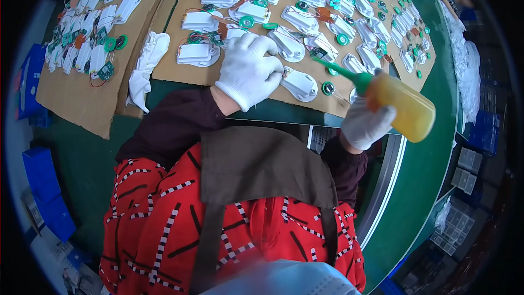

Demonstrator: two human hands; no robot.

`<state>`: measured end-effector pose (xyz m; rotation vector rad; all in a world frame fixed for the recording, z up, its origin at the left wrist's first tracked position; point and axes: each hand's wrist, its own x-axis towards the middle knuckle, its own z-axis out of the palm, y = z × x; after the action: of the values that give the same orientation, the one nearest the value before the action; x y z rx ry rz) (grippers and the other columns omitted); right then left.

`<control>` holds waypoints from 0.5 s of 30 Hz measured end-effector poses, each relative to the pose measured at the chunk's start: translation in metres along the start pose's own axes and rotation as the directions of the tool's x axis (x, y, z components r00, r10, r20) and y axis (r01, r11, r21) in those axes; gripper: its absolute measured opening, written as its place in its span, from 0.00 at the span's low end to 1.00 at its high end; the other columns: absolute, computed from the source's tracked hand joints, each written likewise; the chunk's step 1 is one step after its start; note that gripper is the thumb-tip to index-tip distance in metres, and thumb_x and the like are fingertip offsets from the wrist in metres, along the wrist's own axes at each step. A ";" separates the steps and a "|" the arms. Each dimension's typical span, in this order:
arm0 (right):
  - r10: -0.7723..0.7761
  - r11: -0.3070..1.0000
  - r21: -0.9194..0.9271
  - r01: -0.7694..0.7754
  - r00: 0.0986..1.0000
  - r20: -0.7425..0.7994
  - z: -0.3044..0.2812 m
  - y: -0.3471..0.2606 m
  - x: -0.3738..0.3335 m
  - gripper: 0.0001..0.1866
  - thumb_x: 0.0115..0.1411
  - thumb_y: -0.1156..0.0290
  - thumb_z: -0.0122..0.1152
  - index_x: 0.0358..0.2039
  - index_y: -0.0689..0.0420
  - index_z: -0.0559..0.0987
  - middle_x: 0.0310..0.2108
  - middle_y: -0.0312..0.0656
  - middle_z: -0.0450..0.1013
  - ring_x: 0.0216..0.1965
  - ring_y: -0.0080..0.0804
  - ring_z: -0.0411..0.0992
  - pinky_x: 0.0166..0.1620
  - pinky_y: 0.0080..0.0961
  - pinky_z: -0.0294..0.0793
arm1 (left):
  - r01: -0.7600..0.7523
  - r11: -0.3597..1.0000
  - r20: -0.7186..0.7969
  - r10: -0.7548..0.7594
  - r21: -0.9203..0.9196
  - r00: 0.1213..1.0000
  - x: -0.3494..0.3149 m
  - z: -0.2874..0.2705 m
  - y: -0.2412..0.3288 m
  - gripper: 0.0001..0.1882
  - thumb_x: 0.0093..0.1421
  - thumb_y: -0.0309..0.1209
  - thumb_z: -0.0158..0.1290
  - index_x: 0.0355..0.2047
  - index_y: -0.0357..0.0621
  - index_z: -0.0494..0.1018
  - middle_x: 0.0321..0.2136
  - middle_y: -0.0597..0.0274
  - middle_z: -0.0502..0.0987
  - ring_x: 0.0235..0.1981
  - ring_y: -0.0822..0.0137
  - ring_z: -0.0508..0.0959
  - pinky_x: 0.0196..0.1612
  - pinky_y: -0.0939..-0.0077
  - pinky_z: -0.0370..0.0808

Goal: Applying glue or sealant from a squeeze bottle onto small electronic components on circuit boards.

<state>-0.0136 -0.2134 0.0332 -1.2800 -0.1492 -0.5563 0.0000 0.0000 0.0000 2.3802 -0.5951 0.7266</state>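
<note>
My right hand (367, 123), in a white glove, is closed around a squeeze bottle (406, 110) of amber liquid. The bottle is tilted, its long green nozzle (349, 74) pointing up and left over the parts. My left hand (250, 71), also gloved, has its fingers curled, the tips closed on the narrow end of a white plastic housing (301, 86) at the cardboard's near edge. What lies under its palm is hidden. Just right of that housing sits a small round speaker (328, 88) with a green rim. Another white housing (287, 43) lies directly beyond.
Rows of white housings with wires, green circuit boards and speakers cover the cardboard sheet (164, 76) on a green table (423, 186). A second loaded cardboard (71, 101) lies left. A crumpled white cloth (148, 65) lies between. Blue bins (46, 186) stand at far left.
</note>
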 end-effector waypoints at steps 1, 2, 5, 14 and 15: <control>-0.041 0.994 0.099 0.043 0.999 -0.022 -0.002 -0.001 0.004 0.36 0.48 0.53 0.59 0.51 0.62 0.58 0.44 0.49 0.65 0.45 0.40 0.66 0.46 0.37 0.68 | 0.002 1.000 0.002 -0.002 0.013 1.000 0.000 0.000 -0.001 0.04 0.35 0.32 0.56 0.11 0.53 0.71 0.25 0.71 0.68 0.33 0.66 0.66 0.37 0.67 0.60; -0.080 0.976 0.197 0.088 0.996 -0.048 -0.002 -0.002 0.005 0.34 0.49 0.55 0.59 0.50 0.62 0.59 0.43 0.50 0.66 0.43 0.40 0.67 0.44 0.36 0.70 | 0.004 1.000 0.004 -0.004 0.027 1.000 0.000 -0.001 -0.001 0.04 0.36 0.32 0.56 0.11 0.53 0.71 0.25 0.72 0.68 0.33 0.66 0.66 0.36 0.67 0.60; -0.012 1.000 -0.013 0.013 0.996 0.093 -0.006 -0.009 0.001 0.29 0.50 0.60 0.58 0.48 0.62 0.61 0.42 0.50 0.66 0.42 0.38 0.68 0.43 0.35 0.70 | 0.011 1.000 0.007 -0.011 0.019 1.000 0.000 0.000 0.001 0.04 0.36 0.32 0.55 0.11 0.53 0.71 0.24 0.72 0.67 0.33 0.66 0.66 0.36 0.66 0.60; 0.257 0.924 -0.318 -0.214 0.961 0.098 0.007 -0.010 -0.026 0.28 0.42 0.78 0.54 0.48 0.62 0.63 0.42 0.43 0.66 0.42 0.34 0.67 0.45 0.31 0.68 | -0.011 1.000 0.005 0.011 0.016 1.000 -0.001 -0.001 0.001 0.03 0.37 0.32 0.56 0.12 0.53 0.72 0.24 0.72 0.68 0.33 0.66 0.67 0.36 0.67 0.60; 0.252 0.896 -0.401 -0.189 0.962 0.108 0.006 -0.010 -0.026 0.28 0.41 0.78 0.55 0.48 0.61 0.63 0.42 0.43 0.66 0.42 0.34 0.67 0.45 0.31 0.68 | -0.010 1.000 0.004 0.010 0.016 1.000 -0.001 -0.001 0.001 0.03 0.37 0.32 0.56 0.12 0.53 0.72 0.24 0.72 0.68 0.33 0.66 0.67 0.36 0.67 0.60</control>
<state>-0.0396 -0.2008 0.0328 -1.7052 -0.0216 -0.2926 -0.0013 -0.0001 0.0002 2.3955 -0.6054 0.7341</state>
